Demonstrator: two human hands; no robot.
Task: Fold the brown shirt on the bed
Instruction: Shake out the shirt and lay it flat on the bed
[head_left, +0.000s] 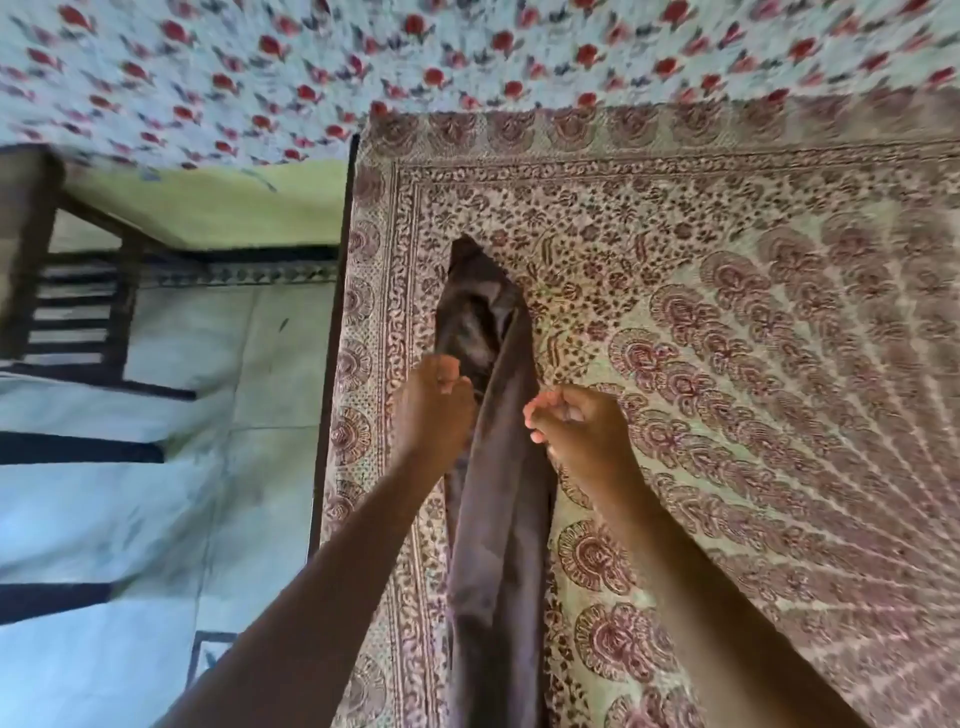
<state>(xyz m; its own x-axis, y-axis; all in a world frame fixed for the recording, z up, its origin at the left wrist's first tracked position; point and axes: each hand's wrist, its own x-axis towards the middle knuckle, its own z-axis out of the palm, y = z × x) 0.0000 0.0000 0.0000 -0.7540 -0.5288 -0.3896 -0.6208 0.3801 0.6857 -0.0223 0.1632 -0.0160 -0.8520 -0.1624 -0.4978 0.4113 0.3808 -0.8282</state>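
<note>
The brown shirt (498, 519) hangs bunched into a long narrow strip over the bed (753, 338), its far end touching the patterned bedspread. My left hand (434, 410) grips the shirt's left edge with curled fingers. My right hand (576, 426) grips the right edge, fingers curled too. Both hands hold the cloth up between them, close together. The shirt's lower part runs down between my forearms out of the frame.
The bed's dark left edge (332, 364) runs beside a pale tiled floor (156, 493). A dark wooden chair (72, 291) stands at the left. A second cloth with red flowers (311, 62) lies across the far side.
</note>
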